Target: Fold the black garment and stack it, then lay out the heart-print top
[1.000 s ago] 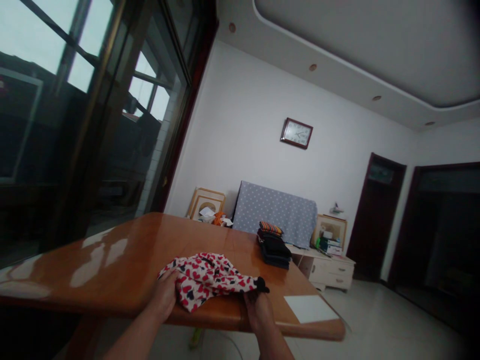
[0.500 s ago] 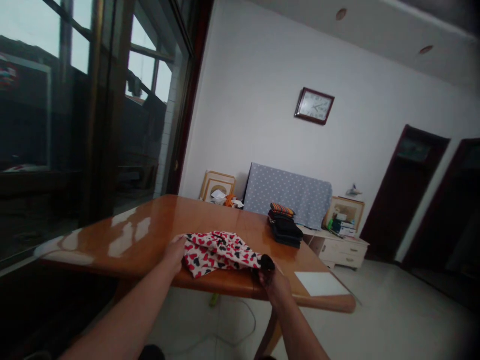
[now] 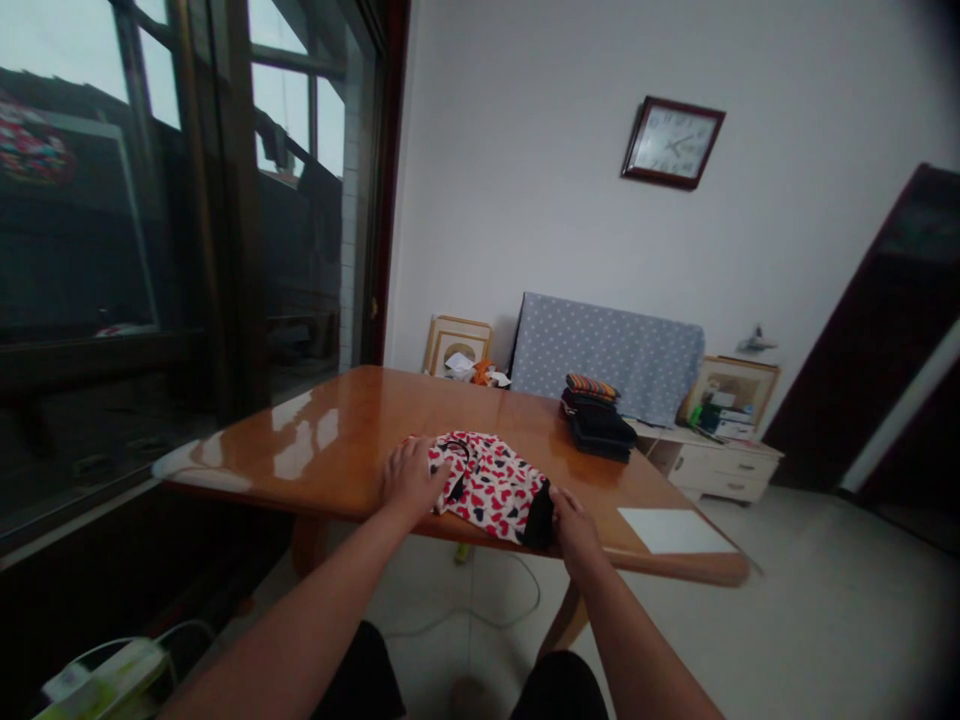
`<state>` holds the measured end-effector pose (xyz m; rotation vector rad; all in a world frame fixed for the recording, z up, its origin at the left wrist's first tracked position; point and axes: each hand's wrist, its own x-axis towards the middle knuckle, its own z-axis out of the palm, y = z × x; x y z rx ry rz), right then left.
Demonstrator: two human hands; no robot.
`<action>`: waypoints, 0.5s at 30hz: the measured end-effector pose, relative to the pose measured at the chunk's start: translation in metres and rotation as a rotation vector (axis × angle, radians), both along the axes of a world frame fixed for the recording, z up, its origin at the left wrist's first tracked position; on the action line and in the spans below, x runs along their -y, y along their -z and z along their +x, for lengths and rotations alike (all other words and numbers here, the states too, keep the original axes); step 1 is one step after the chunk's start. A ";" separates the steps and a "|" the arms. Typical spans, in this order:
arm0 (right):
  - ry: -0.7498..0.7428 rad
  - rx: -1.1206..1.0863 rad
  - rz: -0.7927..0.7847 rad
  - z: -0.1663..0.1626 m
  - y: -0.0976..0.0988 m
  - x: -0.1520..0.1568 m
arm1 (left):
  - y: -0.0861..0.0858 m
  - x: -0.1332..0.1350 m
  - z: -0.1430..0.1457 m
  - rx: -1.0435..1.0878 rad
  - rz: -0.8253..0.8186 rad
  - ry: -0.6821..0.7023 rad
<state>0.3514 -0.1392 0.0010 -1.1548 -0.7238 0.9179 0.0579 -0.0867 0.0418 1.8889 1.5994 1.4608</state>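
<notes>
A white garment with a red and black heart print (image 3: 491,487) lies fairly flat near the front edge of the wooden table (image 3: 420,400). My left hand (image 3: 411,478) rests on its left end, palm down with the fingers spread. At the other end, my right hand (image 3: 574,520) pinches the black band of the garment. A black trim curves across the cloth close to my left fingers. Which kind of garment it is, I cannot make out.
Folded dark clothes (image 3: 598,425) with a striped piece on top are stacked at the table's far right. A white sheet (image 3: 675,530) lies at the right corner. Behind stands a white cabinet (image 3: 724,470). A power strip (image 3: 112,680) is at lower left.
The garment was bunched and gripped at both ends; now it lies flatter. My left hand has gone from gripping its edge to lying on it. The view has shifted.
</notes>
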 end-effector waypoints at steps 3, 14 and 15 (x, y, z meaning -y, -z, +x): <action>-0.059 -0.025 -0.021 0.000 -0.001 -0.004 | 0.007 0.005 0.008 -0.245 -0.030 0.101; -0.022 -0.103 -0.017 0.010 0.014 -0.015 | -0.016 -0.025 -0.053 0.202 -0.098 -0.176; -0.010 -0.104 -0.018 0.010 0.015 -0.016 | -0.021 -0.025 -0.060 0.288 -0.101 -0.196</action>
